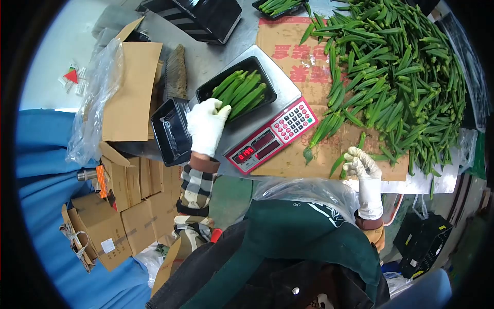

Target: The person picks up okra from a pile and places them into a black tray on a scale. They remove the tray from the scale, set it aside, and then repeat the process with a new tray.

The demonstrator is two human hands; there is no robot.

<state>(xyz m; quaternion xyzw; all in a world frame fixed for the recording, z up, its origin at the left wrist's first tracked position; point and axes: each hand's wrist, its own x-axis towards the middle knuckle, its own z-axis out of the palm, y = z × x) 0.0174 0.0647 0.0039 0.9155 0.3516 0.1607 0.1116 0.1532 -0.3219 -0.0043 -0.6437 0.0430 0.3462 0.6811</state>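
Observation:
My left hand point(207, 126), in a white glove, is at the lower left edge of a black tray point(270, 85) of okra point(241, 92); its fingers are closed at the okra ends. That tray rests on a scale point(272, 135) with a red-framed panel and lit red digits. My right hand point(364, 167), gloved in white too, is over the near edge of the cardboard sheet point(319, 149), fingers bent together beside a few loose okra pods point(337, 164). Whether it pinches a pod I cannot make out.
A large okra heap point(396, 77) covers the right side. Left of the scale are an empty black tray point(170, 131) and an open carton point(128, 92). Stacked black trays point(198, 18) and another okra tray point(280, 7) stand at the back. Cartons point(98, 226) sit lower left.

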